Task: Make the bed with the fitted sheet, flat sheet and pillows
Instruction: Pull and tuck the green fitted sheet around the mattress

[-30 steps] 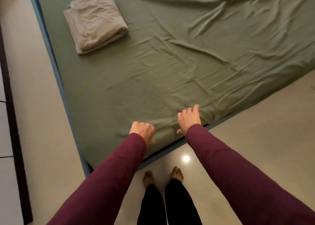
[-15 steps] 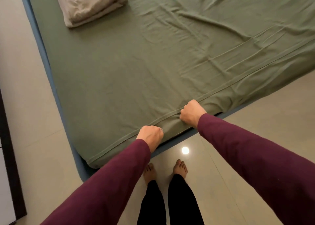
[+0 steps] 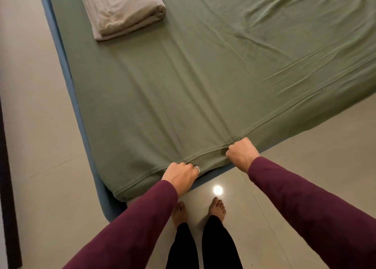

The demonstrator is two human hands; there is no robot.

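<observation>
Green sheet, foot edge, gripped and drawn toward the floor.

Left hand (image 3: 181,176) and right hand (image 3: 242,153) each curled tight on the hem of the green sheet (image 3: 183,85) spread over the mattress (image 3: 67,81); folded beige sheet (image 3: 124,8) lay atop. Best pulled evenly, both fists together, to flatten wrinkles.

Folded beige sheet (image 3: 124,10) (far end) beyond top edge

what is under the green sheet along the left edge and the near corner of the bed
A blue mattress shows as a strip along the left edge and near corner of the green sheet. The rest is covered, so its top cannot be seen. A folded beige cloth lies on top.
</observation>
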